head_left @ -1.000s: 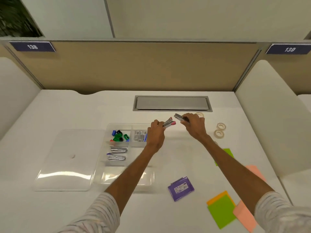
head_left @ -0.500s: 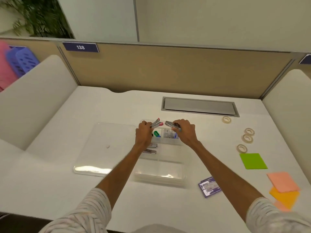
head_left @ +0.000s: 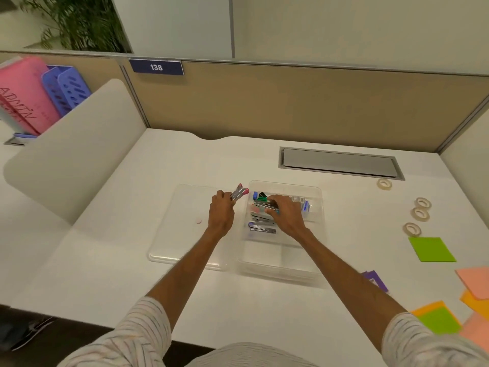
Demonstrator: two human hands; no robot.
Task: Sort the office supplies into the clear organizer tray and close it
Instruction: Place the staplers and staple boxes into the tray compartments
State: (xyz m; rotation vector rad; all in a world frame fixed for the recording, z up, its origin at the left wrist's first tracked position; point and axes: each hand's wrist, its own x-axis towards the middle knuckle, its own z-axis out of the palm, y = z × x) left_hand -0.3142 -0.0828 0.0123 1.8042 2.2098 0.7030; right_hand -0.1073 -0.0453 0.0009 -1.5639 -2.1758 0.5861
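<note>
The clear organizer tray (head_left: pixel 318 229) sits at mid-desk with its clear lid (head_left: pixel 182 234) lying flat to its left. My left hand (head_left: pixel 221 211) hovers over the lid's right edge, shut on a pink-tipped stapler (head_left: pixel 239 194). My right hand (head_left: pixel 287 214) is inside the tray's left compartment, holding a silver stapler (head_left: pixel 266 205) with a teal end low among two other staplers (head_left: pixel 262 228). Coloured binder clips (head_left: pixel 260 196) fill the tray's back-left cell. Small silver and blue items (head_left: pixel 304 205) lie in the back-right cell.
Tape rolls (head_left: pixel 419 213) lie to the right, one more tape roll (head_left: pixel 384 183) near the desk's cable hatch (head_left: pixel 340 162). Green sticky notes (head_left: pixel 431 249), orange and pink sticky notes (head_left: pixel 473 283) and a purple packet (head_left: pixel 374 279) lie at right. File holders (head_left: pixel 62 88) stand beyond the left divider.
The view swung left. My right hand lowered its stapler from above the tray into the left compartment. My left hand moved left with the pink-tipped stapler, over the lid's edge.
</note>
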